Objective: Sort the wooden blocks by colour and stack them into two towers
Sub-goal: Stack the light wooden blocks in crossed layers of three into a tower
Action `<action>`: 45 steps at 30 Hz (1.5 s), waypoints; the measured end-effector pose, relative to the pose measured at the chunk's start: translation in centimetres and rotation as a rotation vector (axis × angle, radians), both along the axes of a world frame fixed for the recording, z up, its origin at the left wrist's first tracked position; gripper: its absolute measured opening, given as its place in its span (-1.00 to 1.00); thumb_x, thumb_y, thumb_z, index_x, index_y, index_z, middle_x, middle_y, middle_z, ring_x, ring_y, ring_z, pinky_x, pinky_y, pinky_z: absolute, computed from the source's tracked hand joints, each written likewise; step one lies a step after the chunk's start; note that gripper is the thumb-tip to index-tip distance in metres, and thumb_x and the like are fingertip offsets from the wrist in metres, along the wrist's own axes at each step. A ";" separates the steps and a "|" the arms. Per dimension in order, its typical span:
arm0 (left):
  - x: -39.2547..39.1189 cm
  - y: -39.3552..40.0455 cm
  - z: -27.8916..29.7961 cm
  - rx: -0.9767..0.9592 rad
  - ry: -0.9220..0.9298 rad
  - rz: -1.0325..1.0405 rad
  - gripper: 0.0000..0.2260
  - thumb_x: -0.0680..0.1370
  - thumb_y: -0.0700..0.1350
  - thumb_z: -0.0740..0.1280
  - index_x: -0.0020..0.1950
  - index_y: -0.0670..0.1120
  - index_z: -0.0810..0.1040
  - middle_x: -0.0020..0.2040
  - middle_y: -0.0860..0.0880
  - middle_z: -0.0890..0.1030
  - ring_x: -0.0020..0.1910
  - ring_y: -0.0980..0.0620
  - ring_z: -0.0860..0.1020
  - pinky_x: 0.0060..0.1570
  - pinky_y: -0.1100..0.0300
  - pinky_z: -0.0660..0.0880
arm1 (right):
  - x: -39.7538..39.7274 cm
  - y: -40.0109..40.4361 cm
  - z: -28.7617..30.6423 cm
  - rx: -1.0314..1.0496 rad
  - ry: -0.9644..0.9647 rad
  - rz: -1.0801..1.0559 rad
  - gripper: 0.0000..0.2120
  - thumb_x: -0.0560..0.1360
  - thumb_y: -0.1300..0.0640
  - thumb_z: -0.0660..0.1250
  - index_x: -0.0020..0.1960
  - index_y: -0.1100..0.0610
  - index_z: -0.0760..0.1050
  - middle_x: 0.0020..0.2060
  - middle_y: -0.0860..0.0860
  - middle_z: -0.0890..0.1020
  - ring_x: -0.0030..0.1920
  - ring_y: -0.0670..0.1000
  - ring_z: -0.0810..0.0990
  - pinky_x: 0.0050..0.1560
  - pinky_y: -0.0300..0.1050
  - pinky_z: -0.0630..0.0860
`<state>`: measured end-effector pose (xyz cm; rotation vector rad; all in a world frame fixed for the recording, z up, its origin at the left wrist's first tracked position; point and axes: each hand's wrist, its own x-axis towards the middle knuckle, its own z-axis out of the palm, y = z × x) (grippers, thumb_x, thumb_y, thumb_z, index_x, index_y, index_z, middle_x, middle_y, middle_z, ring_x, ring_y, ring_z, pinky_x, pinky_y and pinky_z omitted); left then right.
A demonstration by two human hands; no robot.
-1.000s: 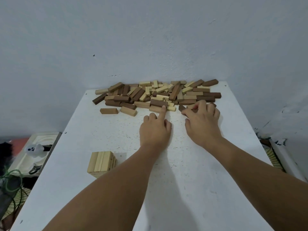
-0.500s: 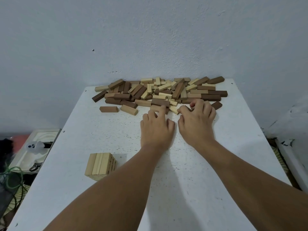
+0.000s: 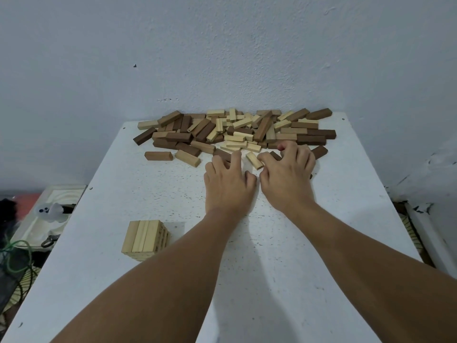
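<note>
You see a pile of blocks (image 3: 235,131) made of smooth, matt wood, some pale and some dark brown. The small pale tower (image 3: 146,240) is the same bare wood. The white surface (image 3: 138,184) looks painted, dull and speckled. The wall (image 3: 222,50) looks rough and bumpy.

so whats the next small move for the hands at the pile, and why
Probably pinch the light block lying loose between the left hand and the right hand and carry it to the light tower at the near left. It sits clear of the mixed pile, right at the fingertips, and matches that tower's colour.
</note>
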<state>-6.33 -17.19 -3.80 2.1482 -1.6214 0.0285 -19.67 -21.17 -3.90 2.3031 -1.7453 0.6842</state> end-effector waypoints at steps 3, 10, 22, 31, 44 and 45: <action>0.0 0.0 -0.1 0.005 -0.036 -0.040 -0.49 0.62 0.11 0.13 0.59 0.18 0.24 0.10 -0.04 0.30 0.03 -0.04 0.26 0.15 0.09 0.29 | 0.1 -0.1 -0.1 0.018 0.014 -0.002 -0.62 0.56 0.05 0.23 0.35 -0.13 0.54 0.27 0.12 0.40 0.21 0.20 0.32 0.37 0.22 0.25; -0.1 0.1 0.0 0.016 -0.009 -0.068 -0.61 0.64 0.10 0.11 0.47 0.25 0.41 0.11 -0.02 0.27 0.07 -0.05 0.23 0.21 0.02 0.28 | 0.4 -0.5 -0.4 0.025 0.095 -0.065 -0.52 0.58 -0.03 0.15 0.49 -0.13 0.42 0.34 0.21 0.38 0.25 0.27 0.32 0.44 0.30 0.16; 0.4 -0.1 0.1 0.002 0.013 0.040 -0.64 0.72 0.04 0.14 0.52 0.25 0.38 0.13 -0.06 0.27 0.09 -0.06 0.22 0.20 0.02 0.22 | 0.1 -0.2 0.1 -0.011 -0.021 -0.010 -0.65 0.51 0.13 0.29 0.26 -0.07 0.59 0.29 0.16 0.41 0.21 0.22 0.31 0.40 0.26 0.22; 0.4 -0.2 0.2 0.062 0.049 0.014 -0.59 0.66 0.31 0.16 0.50 0.31 0.37 0.18 -0.04 0.25 0.15 -0.07 0.21 0.28 0.03 0.17 | 0.0 -0.1 0.4 -0.039 -0.084 0.116 -0.62 0.49 0.24 0.30 0.13 -0.16 0.66 0.30 0.09 0.44 0.24 0.23 0.38 0.42 0.33 0.19; 0.9 0.0 -0.1 -0.048 0.071 0.003 -0.81 0.67 0.17 0.27 0.19 0.22 0.64 0.22 0.04 0.37 0.22 -0.07 0.21 0.31 -0.01 0.09 | 1.6 -2.6 3.5 0.134 0.387 0.281 -0.34 0.54 0.18 0.31 0.54 -0.26 0.28 0.51 -0.01 0.29 0.49 0.20 0.20 0.46 0.43 -0.31; 0.9 0.0 0.0 -0.054 0.073 0.012 -0.81 0.67 0.17 0.27 0.17 0.22 0.65 0.24 0.03 0.37 0.24 -0.08 0.21 0.32 -0.02 0.08 | 1.7 -2.5 3.5 0.131 0.391 0.278 -0.39 0.53 0.17 0.33 0.50 -0.25 0.35 0.50 -0.02 0.31 0.49 0.20 0.21 0.46 0.42 -0.33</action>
